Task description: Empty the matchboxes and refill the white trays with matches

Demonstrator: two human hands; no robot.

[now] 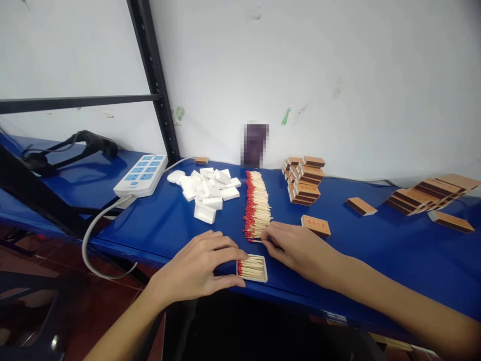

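Observation:
My left hand [203, 263] holds a small white matchbox tray [266, 273] by its left side, thumb at the near edge and fingers at the far edge. Red-headed matches [252, 269] lie in the tray, heads to the left. Just beyond it, a long row of loose matches [259, 200] runs back toward the wall. At the near end of this row, my right hand [289, 245] pinches at the plain ends of the matches; its fingertips partly hide what they grip.
White empty trays [212, 188] lie heaped at the left. Stacked matchboxes [306, 180], one nearer matchbox [316, 225] and a larger pile [432, 193] stand to the right. A power strip [143, 175] with its cable and a black shelf post [154, 75] are at left.

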